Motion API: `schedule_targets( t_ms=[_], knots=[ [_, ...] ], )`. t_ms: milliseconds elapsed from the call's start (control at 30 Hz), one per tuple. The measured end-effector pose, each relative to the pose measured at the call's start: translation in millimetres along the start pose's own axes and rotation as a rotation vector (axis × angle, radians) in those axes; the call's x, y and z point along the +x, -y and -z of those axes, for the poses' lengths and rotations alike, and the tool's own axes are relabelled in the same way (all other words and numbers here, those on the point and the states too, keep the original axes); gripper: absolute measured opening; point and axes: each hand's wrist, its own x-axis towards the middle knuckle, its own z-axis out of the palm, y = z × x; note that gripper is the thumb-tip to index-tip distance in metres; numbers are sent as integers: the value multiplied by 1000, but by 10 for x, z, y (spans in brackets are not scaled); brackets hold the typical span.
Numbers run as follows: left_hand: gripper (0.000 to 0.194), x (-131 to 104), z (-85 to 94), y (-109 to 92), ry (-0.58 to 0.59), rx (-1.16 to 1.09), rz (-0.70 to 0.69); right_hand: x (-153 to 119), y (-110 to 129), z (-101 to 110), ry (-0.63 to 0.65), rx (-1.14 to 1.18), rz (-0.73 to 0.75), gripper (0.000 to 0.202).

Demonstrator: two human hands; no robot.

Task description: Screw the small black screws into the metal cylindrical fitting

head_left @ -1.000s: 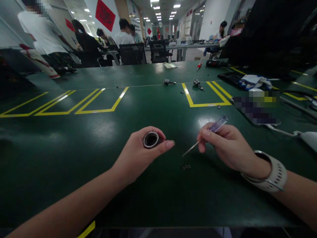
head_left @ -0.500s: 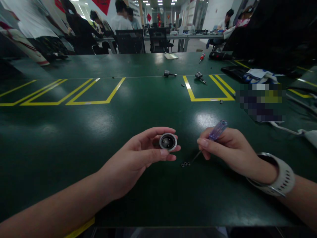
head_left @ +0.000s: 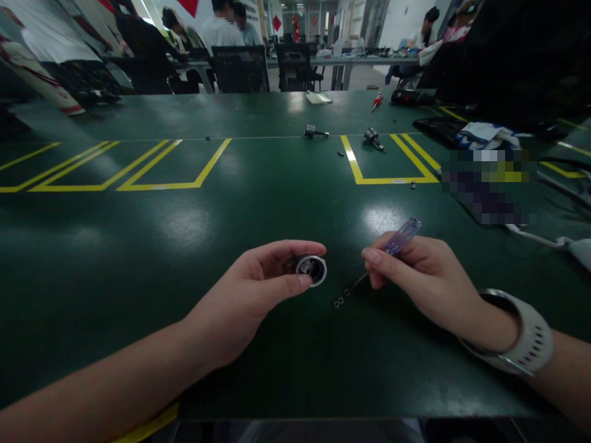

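Note:
Between the thumb and fingers of my left hand (head_left: 249, 289) is a round metal housing (head_left: 322, 277), its open, dark inside turned partly towards me. My right hand (head_left: 415, 264) grips a screwdriver (head_left: 403, 236) by its clear purple handle like a pen. The thin shaft slants down to the left. At its tip is a small dark ring (head_left: 346, 293); whether it sits on the tip or only touches it, I cannot tell. Two more small rings (head_left: 338, 302) lie just left of it on the table, below the housing.
On the green table (head_left: 258, 209), two metal parts with shafts (head_left: 314, 131) lie further back. Beyond them are a red screwdriver (head_left: 378, 101) and a pale flat packet (head_left: 318, 98). White gloves (head_left: 487, 135) and a cable (head_left: 535, 239) are at the right. People sit behind.
The housing has tilted and dropped slightly in my left hand. My right hand has shifted left with the screwdriver, and the ring at its tip has moved a little up and left.

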Motion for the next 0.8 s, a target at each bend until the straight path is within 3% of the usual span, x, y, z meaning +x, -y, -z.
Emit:
schedule_targets(
  t_ms=[133, 200, 267, 400, 500, 633, 800],
  knots=[
    [31, 2, 2, 5, -16, 1, 7, -53, 65, -32, -11, -58, 158, 18],
    [31, 5, 1, 12, -30, -4, -1, -71, 57, -60, -32, -43, 157, 18],
    [32, 6, -4, 15, -40, -9, -4, -63, 11, -85, -62, 59, 30, 22],
    [32, 4, -16, 4, -51, -33, 7, 16, -93, -90, -143, 507, -310, 23],
    [32, 4, -19, 3, -55, -45, 13, 49, -87, -65, -201, 734, -388, 21],
    [33, 7, -24, 28, -59, -31, 7, -32, -6, -60, -192, 725, -168, 18],
    [32, 1, -40, 67, -60, -28, -28, -188, 79, -84, -124, 340, 149, 11]
  ],
)
